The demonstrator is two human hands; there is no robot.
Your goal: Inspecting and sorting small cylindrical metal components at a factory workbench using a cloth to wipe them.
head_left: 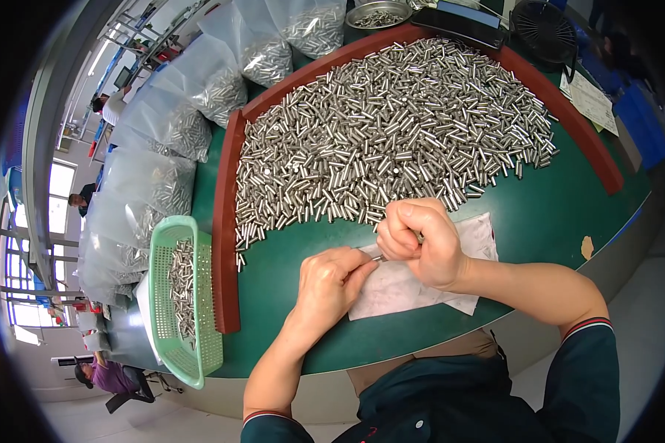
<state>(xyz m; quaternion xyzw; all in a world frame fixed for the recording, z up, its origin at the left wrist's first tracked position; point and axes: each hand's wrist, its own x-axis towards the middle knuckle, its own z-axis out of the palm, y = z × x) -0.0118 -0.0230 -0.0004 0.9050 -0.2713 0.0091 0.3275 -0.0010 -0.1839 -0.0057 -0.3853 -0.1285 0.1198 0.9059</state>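
My left hand (326, 286) pinches a small silvery metal pin (379, 258) between thumb and fingertips, its end just showing. Close against it, my right hand (424, 242) is curled into a fist; what it holds, if anything, is hidden by the fingers. Both hands are over a white cloth (391, 292) with grey smudges, spread on the green table (295, 244). Just beyond the hands lies a broad heap of similar short metal pins (391, 125).
Reddish-brown rails (227, 221) border the heap on the left, back and right. A green plastic basket (161, 295) of pins stands at left, beside filled clear bags (218, 85). Behind are a metal bowl (378, 15), a phone (458, 26), a black fan (543, 33); papers (591, 103) lie right.
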